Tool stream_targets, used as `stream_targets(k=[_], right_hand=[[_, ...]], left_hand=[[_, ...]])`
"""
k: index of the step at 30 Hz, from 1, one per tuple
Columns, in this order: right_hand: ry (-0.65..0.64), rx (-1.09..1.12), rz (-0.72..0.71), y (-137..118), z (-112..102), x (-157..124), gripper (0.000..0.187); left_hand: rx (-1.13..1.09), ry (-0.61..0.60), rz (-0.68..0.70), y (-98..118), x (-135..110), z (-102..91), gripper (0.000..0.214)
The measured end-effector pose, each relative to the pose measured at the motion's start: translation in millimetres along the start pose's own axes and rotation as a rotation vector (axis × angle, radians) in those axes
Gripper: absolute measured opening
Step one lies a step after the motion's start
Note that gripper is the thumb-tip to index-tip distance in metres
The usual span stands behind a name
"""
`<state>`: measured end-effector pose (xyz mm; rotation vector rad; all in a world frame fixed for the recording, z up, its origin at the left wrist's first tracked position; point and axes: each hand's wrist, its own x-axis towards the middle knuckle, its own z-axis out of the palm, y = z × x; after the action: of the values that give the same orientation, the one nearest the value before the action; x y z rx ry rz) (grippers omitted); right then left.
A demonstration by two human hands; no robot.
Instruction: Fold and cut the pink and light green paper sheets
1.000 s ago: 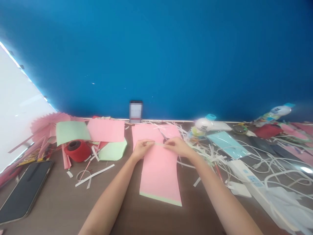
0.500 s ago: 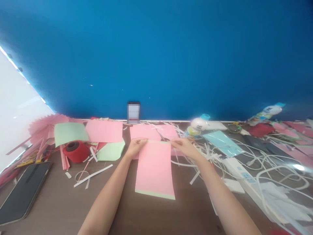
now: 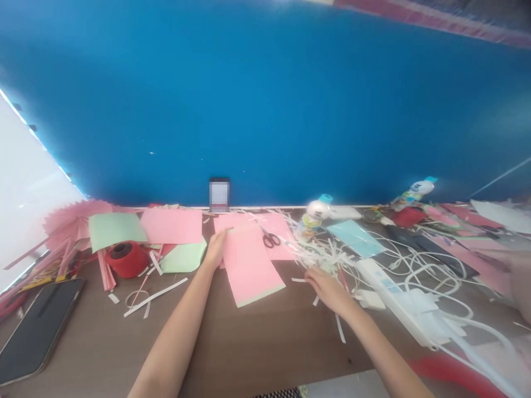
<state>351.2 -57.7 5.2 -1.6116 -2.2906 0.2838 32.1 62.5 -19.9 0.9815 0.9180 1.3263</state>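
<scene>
My left hand pinches the top left corner of a pink paper sheet, which has a thin pale green band along its lower edge. The sheet hangs tilted over the brown tabletop. My right hand is off the sheet, to its right, beside a tangle of white paper strips. Its fingers are closed together; whether a strip is between them I cannot make out. Behind the held sheet, dark-handled scissors lie on another pink sheet.
At left are a red roll, green paper, folded pink paper and a phone. A white-and-blue bottle, a blue packet, a power strip and tangled cables stand right. A blurred arm-like shape shows at the right edge.
My right hand has let go of the sheet's top right corner and moved right and down to the strips. The sheet has swung askew in my left hand, uncovering the scissors. The view has turned right.
</scene>
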Motion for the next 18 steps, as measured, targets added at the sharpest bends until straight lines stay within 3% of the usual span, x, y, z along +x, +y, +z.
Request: stream_targets(k=[3,5,7,12,15,18], right_hand=[[0.183,-0.084,-0.029,1,-4,-4,0.021],[0.336,-0.088,-0.025,-17,-1,-2,0.022],[0.403,-0.047,-0.028,-47,9,6,0.023],[0.224,-0.078,-0.137,-115,51,39,0.051],[0.218,-0.123,-0.126,-116,66,59,0.043],[0.209,-0.092,-0.118,-97,68,69,0.036]], left_hand=[[-0.037,0.03,-0.016,-2,2,-5.5,0.051],[-0.027,0.116,0.012,-4,2,-7.8,0.048],[-0.024,0.239,0.054,-5,2,-7.4,0.043],[-0.234,0.412,0.087,-3,0,2.9,0.034],[-0.336,0.445,0.054,6,-5,4.0,0.033],[-0.394,0.354,0.048,17,-13,-5.9,0.038]])
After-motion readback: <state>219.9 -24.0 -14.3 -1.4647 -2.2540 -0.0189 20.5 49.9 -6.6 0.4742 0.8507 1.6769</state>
